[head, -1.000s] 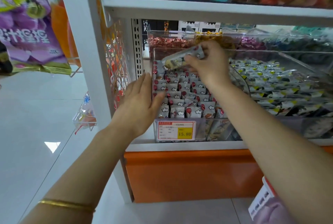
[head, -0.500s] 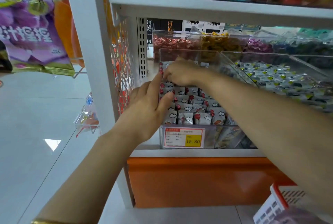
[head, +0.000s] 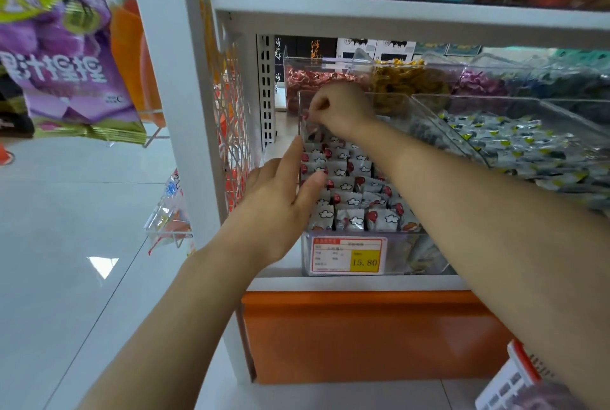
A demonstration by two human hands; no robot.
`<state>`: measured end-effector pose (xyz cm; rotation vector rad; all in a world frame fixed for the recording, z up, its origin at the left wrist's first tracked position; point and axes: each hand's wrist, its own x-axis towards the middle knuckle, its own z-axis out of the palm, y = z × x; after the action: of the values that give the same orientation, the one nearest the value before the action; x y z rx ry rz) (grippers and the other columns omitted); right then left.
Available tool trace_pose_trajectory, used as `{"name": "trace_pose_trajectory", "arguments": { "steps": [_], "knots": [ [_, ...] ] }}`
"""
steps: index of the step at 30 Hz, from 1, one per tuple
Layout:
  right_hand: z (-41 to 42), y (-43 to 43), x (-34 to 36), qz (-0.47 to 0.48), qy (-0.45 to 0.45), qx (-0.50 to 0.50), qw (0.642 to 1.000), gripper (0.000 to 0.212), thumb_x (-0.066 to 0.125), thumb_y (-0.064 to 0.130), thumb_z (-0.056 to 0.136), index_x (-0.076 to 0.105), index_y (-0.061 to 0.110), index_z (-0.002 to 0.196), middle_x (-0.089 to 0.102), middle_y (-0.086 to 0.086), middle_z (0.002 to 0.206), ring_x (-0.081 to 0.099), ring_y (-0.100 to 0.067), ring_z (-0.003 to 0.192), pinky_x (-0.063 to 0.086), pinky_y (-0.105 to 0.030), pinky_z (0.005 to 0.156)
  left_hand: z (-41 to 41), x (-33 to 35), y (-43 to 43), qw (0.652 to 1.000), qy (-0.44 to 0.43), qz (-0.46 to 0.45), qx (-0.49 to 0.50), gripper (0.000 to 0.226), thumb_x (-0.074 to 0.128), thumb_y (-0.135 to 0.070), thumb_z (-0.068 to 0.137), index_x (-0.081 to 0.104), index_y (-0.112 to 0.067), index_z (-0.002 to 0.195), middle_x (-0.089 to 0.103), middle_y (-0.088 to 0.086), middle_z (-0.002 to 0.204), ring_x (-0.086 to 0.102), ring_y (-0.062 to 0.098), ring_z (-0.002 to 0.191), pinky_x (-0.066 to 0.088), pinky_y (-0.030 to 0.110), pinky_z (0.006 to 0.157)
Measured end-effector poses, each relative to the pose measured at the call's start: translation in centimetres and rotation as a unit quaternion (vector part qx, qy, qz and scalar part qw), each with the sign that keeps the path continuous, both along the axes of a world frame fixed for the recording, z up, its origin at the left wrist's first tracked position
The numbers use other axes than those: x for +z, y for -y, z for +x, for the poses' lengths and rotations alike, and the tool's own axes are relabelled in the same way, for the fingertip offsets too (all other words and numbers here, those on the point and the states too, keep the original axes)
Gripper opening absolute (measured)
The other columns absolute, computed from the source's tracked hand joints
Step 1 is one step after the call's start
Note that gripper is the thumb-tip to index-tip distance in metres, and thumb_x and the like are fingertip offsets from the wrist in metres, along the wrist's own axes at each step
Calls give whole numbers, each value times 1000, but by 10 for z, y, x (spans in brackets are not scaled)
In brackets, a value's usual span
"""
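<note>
A clear plastic bin point(head: 416, 254) on the shelf holds rows of small white snack packets point(head: 350, 198) printed with red balloons and clouds. My left hand point(head: 277, 208) lies with straight fingers against the left side of the rows; its index finger runs along the bin's left wall. At the bin's back left corner my right hand point(head: 340, 106) has its fingers curled and pinches the top of a snack packet point(head: 313, 135) standing in the last row. My right forearm crosses over the bin's right half and hides part of it.
A price label point(head: 348, 255) reading 15.80 is on the bin's front. A second bin point(head: 515, 145) of blue-and-yellow sweets stands to the right, and more sweet bins point(head: 313, 78) behind. The upper shelf point(head: 396, 17) is close overhead. A red-and-white basket point(head: 515, 380) sits at the lower right.
My right hand brought a packet down from above the bin into the back left corner of the rows. My left hand stayed at the left side, sliding slightly further in.
</note>
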<state>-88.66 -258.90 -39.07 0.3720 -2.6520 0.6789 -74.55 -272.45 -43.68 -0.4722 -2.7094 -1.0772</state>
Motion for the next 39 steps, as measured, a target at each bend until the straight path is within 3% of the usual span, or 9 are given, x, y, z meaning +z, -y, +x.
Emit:
{"name": "trace_pose_trajectory", "arguments": {
  "steps": [3, 8, 10, 13, 16, 21, 26, 31, 39],
  "knots": [
    [26, -10, 6, -203, -35, -4, 978, 5, 55, 15, 93, 60, 13, 93, 60, 2, 93, 52, -2, 76, 42, -14, 69, 2, 0, 0, 1000, 1, 8, 3, 62, 27, -52, 94, 5, -32, 149, 26, 2, 152, 20, 19, 139, 19, 29, 103],
    [93, -37, -1, -481, -40, -11, 876, 3, 53, 6, 93, 54, 6, 91, 61, -11, 93, 58, -13, 62, 52, -21, 52, 9, 3, -1, 998, -25, 40, 51, 59, 36, -44, 96, 18, -23, 148, 33, 6, 148, 36, 21, 133, 31, 33, 105],
    [122, -46, -10, -541, -15, 3, 841, 8, 51, 4, 94, 56, 5, 87, 60, -8, 82, 59, -10, 56, 54, -21, 53, 15, 4, -5, 992, -73, 69, 75, 53, 41, -36, 96, 29, -19, 145, 41, 6, 140, 47, 14, 116, 39, 20, 96],
    [155, -55, -19, -592, 38, 28, 804, 13, 50, 5, 95, 56, 6, 83, 58, -8, 80, 61, -9, 58, 54, -21, 55, 22, 5, -10, 986, -91, 105, 87, 45, 44, -33, 95, 42, -16, 137, 47, 7, 125, 52, 5, 88, 38, -1, 69],
    [173, -58, -22, -625, 76, 58, 775, 13, 49, 4, 95, 56, 4, 83, 57, -7, 77, 62, -10, 59, 54, -22, 56, 27, 5, -13, 984, -58, 147, 77, 37, 43, -34, 96, 51, -18, 129, 58, 9, 109, 57, 6, 85, 42, 9, 63],
    [187, -56, -26, -671, 104, 75, 730, 12, 50, 2, 93, 58, 2, 85, 67, -6, 70, 65, -12, 61, 55, -22, 58, 36, 12, -20, 964, -66, 247, 68, 19, 47, -23, 95, 60, -25, 82, 59, -8, 67, 52, -6, 54, 40, 9, 49],
    [195, -57, -30, -706, 168, 153, 670, 15, 58, 6, 78, 62, 1, 91, 69, -8, 74, 68, -16, 68, 55, -23, 62, 36, 12, -16, 908, 67, 410, 52, 22, 47, -22, 96, 66, -16, 86, 60, -2, 66, 51, 1, 53, 44, 13, 49],
    [198, -53, -33, -685, 183, 188, 679, 22, 59, 5, 72, 63, 1, 93, 72, -10, 81, 71, -20, 76, 56, -21, 65, 35, 19, -10, 816, 146, 559, 15, 22, 49, -25, 95, 61, -12, 82, 55, 0, 65, 50, 6, 52, 45, 15, 47],
    [196, -52, -35, -732, 161, 136, 648, 12, 59, 6, 74, 61, 1, 85, 72, -12, 73, 71, -19, 67, 55, -20, 56, 38, 16, -9, 817, 141, 557, 45, 38, 51, -16, 94, 65, -16, 58, 52, -3, 53, 43, 4, 44, 40, 13, 42]
  ]
}}
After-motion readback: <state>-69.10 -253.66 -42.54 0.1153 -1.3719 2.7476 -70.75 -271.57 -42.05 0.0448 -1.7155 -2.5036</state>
